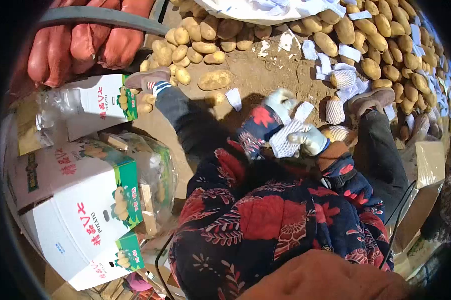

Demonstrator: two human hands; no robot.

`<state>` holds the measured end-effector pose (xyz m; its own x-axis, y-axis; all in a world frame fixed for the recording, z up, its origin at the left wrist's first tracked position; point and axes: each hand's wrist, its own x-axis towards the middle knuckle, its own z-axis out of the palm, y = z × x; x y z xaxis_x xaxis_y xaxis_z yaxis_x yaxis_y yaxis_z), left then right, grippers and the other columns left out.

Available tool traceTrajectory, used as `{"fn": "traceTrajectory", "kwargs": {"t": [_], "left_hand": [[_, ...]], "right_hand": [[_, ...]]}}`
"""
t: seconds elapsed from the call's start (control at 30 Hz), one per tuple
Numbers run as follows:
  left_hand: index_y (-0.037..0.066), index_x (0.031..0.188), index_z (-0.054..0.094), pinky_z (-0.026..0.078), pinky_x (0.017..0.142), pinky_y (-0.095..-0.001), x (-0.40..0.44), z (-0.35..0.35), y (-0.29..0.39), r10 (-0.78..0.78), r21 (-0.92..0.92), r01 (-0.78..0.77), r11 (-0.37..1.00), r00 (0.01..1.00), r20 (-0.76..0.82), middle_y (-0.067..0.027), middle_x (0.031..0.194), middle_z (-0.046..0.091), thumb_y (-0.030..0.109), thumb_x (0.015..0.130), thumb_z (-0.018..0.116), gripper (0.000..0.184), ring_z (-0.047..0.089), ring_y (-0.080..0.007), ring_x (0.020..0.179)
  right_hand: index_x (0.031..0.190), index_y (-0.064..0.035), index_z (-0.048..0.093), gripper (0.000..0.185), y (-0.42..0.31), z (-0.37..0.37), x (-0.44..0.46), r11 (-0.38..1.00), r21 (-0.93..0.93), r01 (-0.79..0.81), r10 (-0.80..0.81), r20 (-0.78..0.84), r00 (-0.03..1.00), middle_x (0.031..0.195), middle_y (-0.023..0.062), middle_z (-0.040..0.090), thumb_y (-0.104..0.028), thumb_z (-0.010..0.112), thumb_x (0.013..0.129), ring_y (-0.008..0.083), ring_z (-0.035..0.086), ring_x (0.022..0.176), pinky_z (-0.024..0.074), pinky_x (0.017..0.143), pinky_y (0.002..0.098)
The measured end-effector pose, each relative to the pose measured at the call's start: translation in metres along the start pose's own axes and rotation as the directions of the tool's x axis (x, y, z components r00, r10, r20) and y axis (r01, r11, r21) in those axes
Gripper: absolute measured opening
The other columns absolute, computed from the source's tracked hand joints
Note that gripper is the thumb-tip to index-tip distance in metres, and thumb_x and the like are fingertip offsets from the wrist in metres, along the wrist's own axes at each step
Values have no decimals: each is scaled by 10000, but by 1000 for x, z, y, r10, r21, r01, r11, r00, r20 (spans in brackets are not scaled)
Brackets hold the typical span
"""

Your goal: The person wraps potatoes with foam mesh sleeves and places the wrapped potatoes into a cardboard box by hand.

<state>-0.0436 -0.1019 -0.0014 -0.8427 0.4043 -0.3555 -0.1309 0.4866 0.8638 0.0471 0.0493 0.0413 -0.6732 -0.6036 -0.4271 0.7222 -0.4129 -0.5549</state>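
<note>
My right hand (311, 140), in a pale glove, is closed on a white foam net sleeve (284, 140) in front of my lap. The mesh looks rounded out, but I cannot see what is inside. Just beyond it is my left hand (280, 102), gloved too, its fingers curled; what they hold, if anything, is hidden. A small flat foam net (304, 111) shows between the hands, beside the left fingertips. On the ground to the right stands a potato in a foam net (335, 111), and another netted potato (340, 134) lies behind my right wrist.
Loose potatoes (380, 30) heap up at the far right, with foam nets among them. More potatoes (200, 37) lie ahead, below a white sack (265, 12). Printed potato cartons (95, 210) stand left, red sacks (90, 45) behind them. An open carton (420, 185) is at right.
</note>
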Motion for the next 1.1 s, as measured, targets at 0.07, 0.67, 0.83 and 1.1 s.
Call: {"fn": "traceTrajectory", "kwargs": {"t": [0.07,0.67,0.83,1.1], "left_hand": [[54,1124,486,388,861,-418,10,-44,-8,-53,496,121,860,987,-149,-165,1056,545,313,729,629,493,512,-288,1001],[45,1222,413,399,915,-481,30,-104,-82,60,-985,116,129,990,124,-148,1157,504,250,660,665,649,499,-327,1047],[36,1253,393,337,986,-416,0,3,8,-57,-964,267,22,963,265,-147,1242,456,607,727,541,791,437,-294,1139],[59,1120,500,423,856,-373,-72,-1,63,-153,-715,418,560,901,407,-145,1100,541,450,849,478,477,521,-236,991]], "right_hand": [[1029,10,573,381,-8,7,-1,999,38,0,0,-8,1000,896,92,637,-215,664,735,149,603,680,453,500,242],[1272,-54,386,628,-10,-49,8,913,48,404,-362,-361,859,1151,87,523,-293,635,748,180,507,995,438,753,349],[1334,-61,276,837,-34,-8,10,888,-146,436,-458,-185,870,1270,99,430,-329,693,659,211,443,1146,383,937,375],[1277,-19,358,754,-30,-16,-25,823,563,74,-162,108,981,1212,125,495,-334,707,687,221,526,1064,442,889,327]]}}
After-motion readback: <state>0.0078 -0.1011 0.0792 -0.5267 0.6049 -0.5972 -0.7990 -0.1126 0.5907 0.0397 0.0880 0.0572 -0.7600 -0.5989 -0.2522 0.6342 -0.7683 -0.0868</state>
